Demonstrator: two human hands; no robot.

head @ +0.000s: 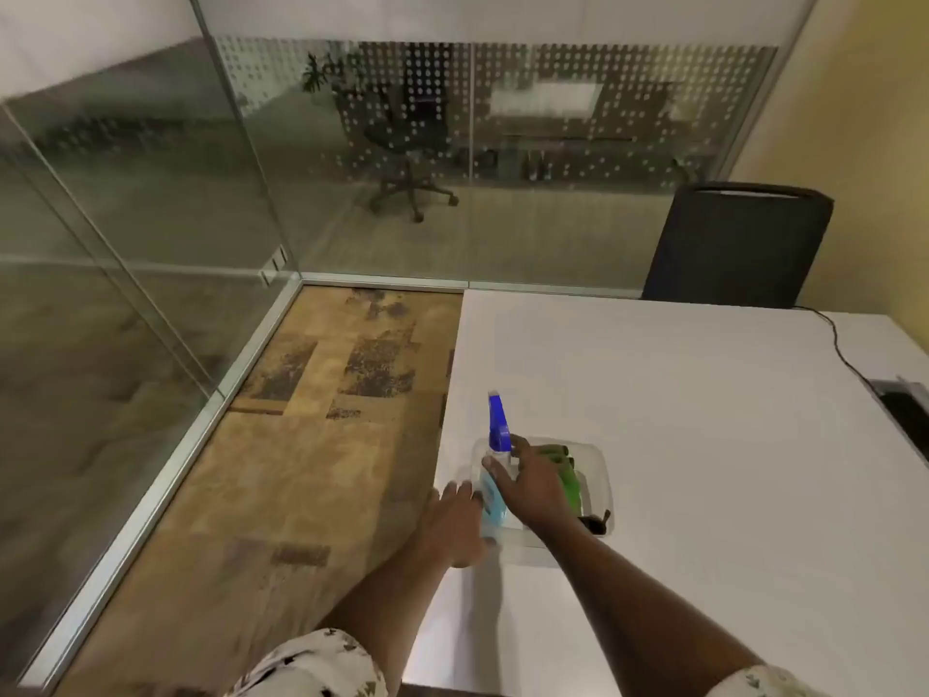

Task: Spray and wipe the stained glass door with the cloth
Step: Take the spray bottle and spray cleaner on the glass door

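Tabletop (pixel 678 394): smooth matt white. Tray (pixel 595 457): clear glossy plastic; spray bottle (pixel 495 475) translucent plastic. Glass door (pixel 125 203) glossy, metal-framed.

A black chair (pixel 739 244) stands behind the white table (pixel 704 394).

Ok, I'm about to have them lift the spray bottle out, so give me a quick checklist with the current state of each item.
1. Spray bottle upright in the clear tray: ok.
2. Right hand on the bottle: fingers reach its neck, firm grip cannot tell.
3. Left hand free to steady the tray: ok, open beside it.
4. Green cloth within reach: ok, lying in the tray.
5. Table around the tray free of obstacles: ok.
6. Stains on the glass door: cannot tell.
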